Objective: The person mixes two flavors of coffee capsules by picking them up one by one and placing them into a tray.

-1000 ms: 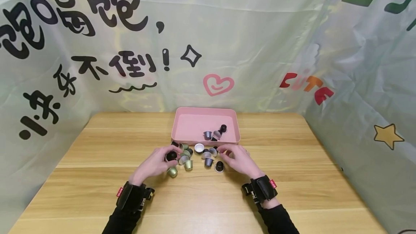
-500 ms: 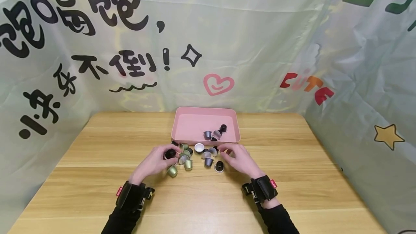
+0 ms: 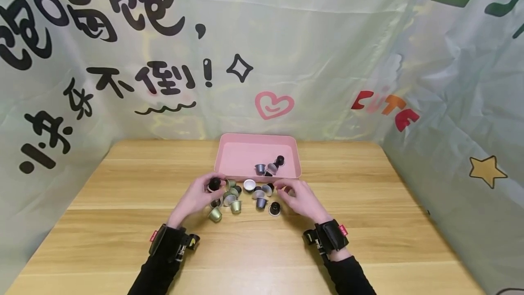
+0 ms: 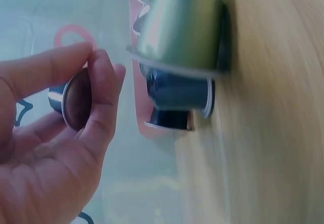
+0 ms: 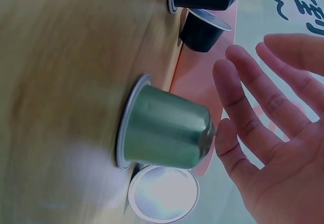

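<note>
My left hand [image 3: 208, 189] pinches a black coffee capsule [image 3: 214, 184] between thumb and fingers, a little above the left side of a pile of capsules [image 3: 241, 197] on the wooden table. The left wrist view shows that capsule's [image 4: 76, 100] foil face in the pinch, with a green capsule [image 4: 177, 29] and a dark one [image 4: 179, 92] on the table beyond. My right hand [image 3: 285, 190] hovers at the pile's right side with its fingers [image 5: 253, 113] straight and holding nothing, close to a green capsule [image 5: 164, 128].
A pink tray [image 3: 241, 151] with several capsules [image 3: 270, 167] in its near right corner stands just behind the pile. A black capsule [image 3: 274, 208] sits by my right hand. Printed fabric walls close in the table [image 3: 123, 222] at the back and right.
My left hand has raised the black capsule off the pile and carried it a little toward the tray. My right hand has hardly moved.
</note>
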### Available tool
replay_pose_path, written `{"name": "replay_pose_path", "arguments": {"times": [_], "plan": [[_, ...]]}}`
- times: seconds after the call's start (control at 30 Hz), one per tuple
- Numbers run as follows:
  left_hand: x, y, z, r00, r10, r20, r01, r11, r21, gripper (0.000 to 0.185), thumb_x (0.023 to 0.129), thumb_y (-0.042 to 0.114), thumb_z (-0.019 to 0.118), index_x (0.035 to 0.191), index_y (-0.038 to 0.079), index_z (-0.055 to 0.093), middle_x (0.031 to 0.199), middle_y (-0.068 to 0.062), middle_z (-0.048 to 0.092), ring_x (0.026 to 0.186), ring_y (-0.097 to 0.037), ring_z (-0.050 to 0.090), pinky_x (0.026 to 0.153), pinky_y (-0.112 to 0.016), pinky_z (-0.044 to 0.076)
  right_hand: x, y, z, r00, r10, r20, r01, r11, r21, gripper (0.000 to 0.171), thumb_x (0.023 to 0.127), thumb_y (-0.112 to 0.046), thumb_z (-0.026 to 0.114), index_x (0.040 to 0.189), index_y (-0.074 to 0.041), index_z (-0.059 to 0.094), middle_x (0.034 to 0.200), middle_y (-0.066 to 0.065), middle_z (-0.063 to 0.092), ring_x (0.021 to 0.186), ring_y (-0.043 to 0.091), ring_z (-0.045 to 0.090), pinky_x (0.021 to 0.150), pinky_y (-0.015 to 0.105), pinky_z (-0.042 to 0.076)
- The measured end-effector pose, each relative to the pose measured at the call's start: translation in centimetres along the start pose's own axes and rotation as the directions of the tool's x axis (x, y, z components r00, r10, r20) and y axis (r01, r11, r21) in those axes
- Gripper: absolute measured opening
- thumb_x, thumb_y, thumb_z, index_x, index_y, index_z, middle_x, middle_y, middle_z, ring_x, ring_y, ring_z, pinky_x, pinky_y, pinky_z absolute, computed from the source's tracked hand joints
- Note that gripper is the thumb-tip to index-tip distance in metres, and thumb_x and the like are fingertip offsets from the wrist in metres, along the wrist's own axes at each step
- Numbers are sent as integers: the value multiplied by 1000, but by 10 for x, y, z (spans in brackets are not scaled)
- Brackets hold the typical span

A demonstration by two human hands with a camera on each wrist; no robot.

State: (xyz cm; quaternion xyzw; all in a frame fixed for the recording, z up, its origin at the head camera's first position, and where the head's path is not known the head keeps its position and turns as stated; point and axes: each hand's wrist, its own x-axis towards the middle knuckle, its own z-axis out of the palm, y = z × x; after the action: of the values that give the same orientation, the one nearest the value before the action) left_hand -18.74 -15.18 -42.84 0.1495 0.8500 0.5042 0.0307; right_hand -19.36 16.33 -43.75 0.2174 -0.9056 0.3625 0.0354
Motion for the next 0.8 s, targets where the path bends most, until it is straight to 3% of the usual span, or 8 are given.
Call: {"name": "replay_pose_path", "arguments": {"times": [0.1,0.27,0.4,0.5,0.6,0.8], "plan": [[6,1,2,1000,-4,9,5,999,-46,46,90,3,69,133,-5,56,122,-27,66,100,-28,68,78,-22,58,0,0,-1,1000,-5,4,5,1000,18,23,93,-8,65,116,-4,72,111,10,76,88,16,68,79,34,57],[21,4,4,998,-37,50,44,988,-150,59,91,1,66,144,-10,43,131,-33,60,116,-39,65,91,-26,58,0,1,-3,1000,-6,-5,7,999,43,23,94,-7,64,116,-3,72,113,14,76,91,21,68,79,37,58],[33,8,3,992,-75,99,99,958,-270,77,93,-4,61,156,-9,17,151,-36,40,134,-46,51,112,-39,47,0,1,-4,1000,-4,-10,4,999,41,22,95,-7,64,115,-4,72,112,14,76,92,21,68,79,39,58],[35,10,2,985,-113,130,149,937,-317,85,94,-8,56,158,-7,0,159,-36,24,143,-47,39,120,-46,35,0,3,-4,1000,1,-11,-1,999,35,22,94,-8,64,115,-4,72,112,13,76,94,21,68,80,38,58],[33,10,1,984,-131,118,163,936,-314,82,94,-10,52,157,-7,0,159,-36,23,145,-47,36,121,-48,32,0,5,-6,1000,5,-23,-4,1000,26,22,94,-8,64,114,-4,72,109,12,76,93,21,68,80,35,58],[19,2,-4,994,-107,27,110,946,-304,70,94,-9,53,155,-12,16,154,-38,33,143,-47,39,121,-48,34,-1,10,-15,997,28,-69,-27,1000,10,18,93,-6,66,109,-3,72,95,8,74,84,17,64,70,22,51]]}}
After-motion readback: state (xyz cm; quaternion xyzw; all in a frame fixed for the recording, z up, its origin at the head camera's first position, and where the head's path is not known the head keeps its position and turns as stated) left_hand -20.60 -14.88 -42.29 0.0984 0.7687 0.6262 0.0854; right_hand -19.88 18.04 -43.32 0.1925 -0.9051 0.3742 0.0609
